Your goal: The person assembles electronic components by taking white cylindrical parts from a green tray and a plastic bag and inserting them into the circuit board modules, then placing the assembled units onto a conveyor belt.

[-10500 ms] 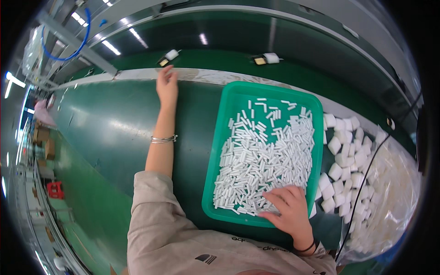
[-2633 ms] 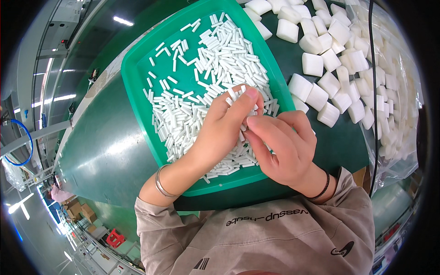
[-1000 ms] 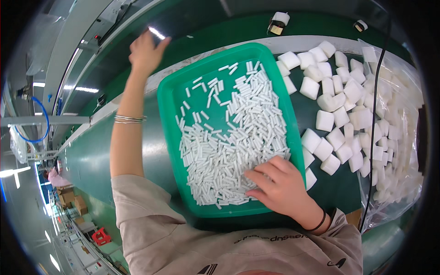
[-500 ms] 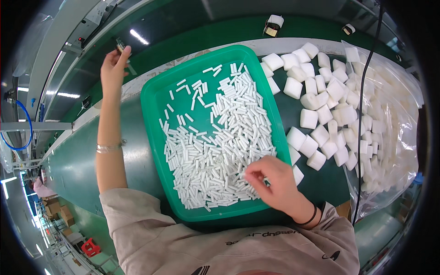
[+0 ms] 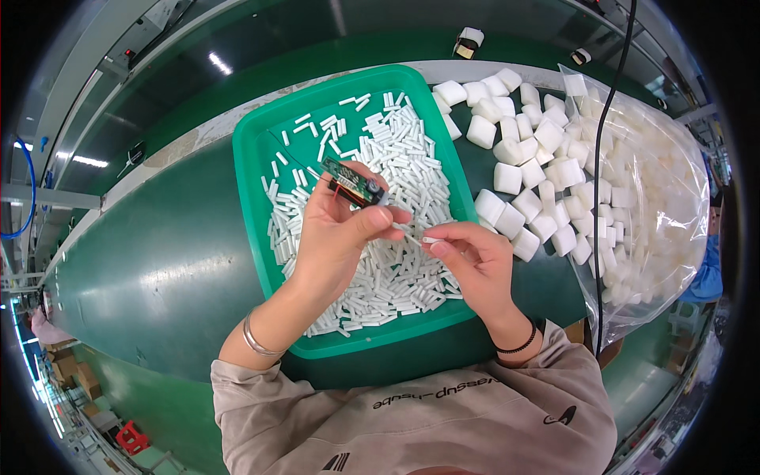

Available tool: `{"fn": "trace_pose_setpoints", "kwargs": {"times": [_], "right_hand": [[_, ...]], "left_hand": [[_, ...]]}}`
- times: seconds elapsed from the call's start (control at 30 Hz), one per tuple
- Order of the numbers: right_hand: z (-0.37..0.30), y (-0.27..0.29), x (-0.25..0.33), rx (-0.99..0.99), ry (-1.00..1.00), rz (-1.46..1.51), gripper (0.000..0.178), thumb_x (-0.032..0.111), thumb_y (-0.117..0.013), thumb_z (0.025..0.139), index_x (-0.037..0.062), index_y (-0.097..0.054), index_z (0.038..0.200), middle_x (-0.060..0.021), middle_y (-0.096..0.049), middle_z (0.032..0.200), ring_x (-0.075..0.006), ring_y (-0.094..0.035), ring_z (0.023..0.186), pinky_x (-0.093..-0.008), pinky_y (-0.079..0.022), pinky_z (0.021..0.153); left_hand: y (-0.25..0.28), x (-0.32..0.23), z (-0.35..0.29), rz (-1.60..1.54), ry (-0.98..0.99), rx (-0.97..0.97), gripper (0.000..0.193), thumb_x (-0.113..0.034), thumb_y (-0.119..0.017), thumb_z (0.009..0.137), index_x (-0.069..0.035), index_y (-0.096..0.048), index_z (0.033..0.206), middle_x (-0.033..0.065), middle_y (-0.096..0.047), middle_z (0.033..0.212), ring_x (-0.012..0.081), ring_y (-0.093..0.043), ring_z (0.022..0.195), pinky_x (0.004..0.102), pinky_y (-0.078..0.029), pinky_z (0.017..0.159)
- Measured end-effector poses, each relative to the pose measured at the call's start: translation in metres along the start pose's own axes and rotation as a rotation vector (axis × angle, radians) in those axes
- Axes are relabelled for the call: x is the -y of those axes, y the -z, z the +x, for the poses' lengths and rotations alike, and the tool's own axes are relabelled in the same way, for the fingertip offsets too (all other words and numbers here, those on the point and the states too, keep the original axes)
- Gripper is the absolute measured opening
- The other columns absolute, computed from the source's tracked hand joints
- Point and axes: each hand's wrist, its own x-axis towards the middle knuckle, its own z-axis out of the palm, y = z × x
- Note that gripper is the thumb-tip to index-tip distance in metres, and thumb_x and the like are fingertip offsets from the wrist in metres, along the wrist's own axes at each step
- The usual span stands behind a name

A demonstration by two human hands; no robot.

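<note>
A smooth dark-green worktable [image 5: 150, 261] stretches beneath the grip. The shallow green rectangular plastic tray [image 5: 250, 214] lies directly under both hands, presumably keeping its short white cylindrical tubes [image 5: 404, 166] contained and within reach. Right of the grip, a clear plastic bag [image 5: 669, 206] and puffy white blocks [image 5: 507, 178] stay outside the working space. The left hand [image 5: 328, 237] holds a small green circuit board [image 5: 348, 180] over the tray, probably steadying it. The right hand [image 5: 484, 265] narrowly pinches one white tube [image 5: 431, 240] beside the left fingertips, likely for fine control.
</note>
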Motion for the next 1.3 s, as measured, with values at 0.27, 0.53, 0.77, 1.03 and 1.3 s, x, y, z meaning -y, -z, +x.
{"fn": "trace_pose_setpoints", "kwargs": {"times": [0.27, 0.53, 0.77, 1.03, 1.3], "right_hand": [[-0.001, -0.003, 0.002, 0.047, -0.009, -0.033, 0.011, 0.001, -0.057, 0.079, -0.0042, -0.059, 0.089, -0.0092, -0.062, 0.081, -0.0119, -0.06, 0.072, -0.022, -0.048, 0.065], [-0.003, -0.001, 0.003, 0.057, -0.05, 0.01, 0.012, 0.0, -0.055, 0.08, -0.0051, -0.058, 0.09, -0.0092, -0.06, 0.078, -0.0119, -0.059, 0.069, -0.0212, -0.049, 0.061], [-0.004, 0.009, -0.001, -0.16, 0.244, -0.11, 0.012, -0.002, -0.06, 0.075, -0.0038, -0.057, 0.086, -0.01, -0.059, 0.08, -0.0122, -0.057, 0.066, -0.0214, -0.047, 0.057], [0.007, 0.017, 0.008, -0.031, 0.759, -0.789, 0.021, 0.003, -0.07, 0.063, 0.0021, -0.062, 0.082, -0.008, -0.059, 0.069, -0.0203, -0.054, 0.053, -0.0246, -0.043, 0.046], [0.027, 0.031, 0.02, 0.082, 0.916, -0.964, 0.02, 0.017, -0.07, 0.066, 0.005, -0.061, 0.079, -0.0032, -0.059, 0.069, -0.0187, -0.055, 0.057, -0.0266, -0.045, 0.047]], "left_hand": [[0.004, 0.004, -0.003, -0.017, -0.026, 0.016, 0.039, -0.008, -0.064, 0.075, -0.009, -0.042, 0.106, 0.0058, -0.048, 0.102, 0.0221, -0.06, 0.077, 0.0278, -0.053, 0.057], [-0.007, 0.01, -0.006, -0.041, -0.011, 0.059, 0.035, -0.004, -0.059, 0.077, -0.007, -0.04, 0.106, 0.0079, -0.047, 0.102, 0.0262, -0.055, 0.094, 0.0342, -0.052, 0.069], [0.002, 0.009, -0.008, 0.769, -0.3, 0.275, 0.037, -0.003, -0.071, 0.066, -0.004, -0.049, 0.096, 0.0052, -0.056, 0.091, 0.0143, -0.056, 0.085, 0.0265, -0.045, 0.076], [-0.006, 0.004, -0.009, 0.545, -0.031, 0.119, 0.036, -0.003, -0.071, 0.067, -0.003, -0.051, 0.096, 0.0029, -0.056, 0.087, 0.0091, -0.056, 0.078, 0.0212, -0.047, 0.067], [-0.002, 0.005, -0.009, 0.302, -0.02, 0.093, 0.032, 0.002, -0.069, 0.067, -0.004, -0.048, 0.09, 0.0037, -0.055, 0.086, 0.009, -0.056, 0.075, 0.0212, -0.048, 0.063]]}}
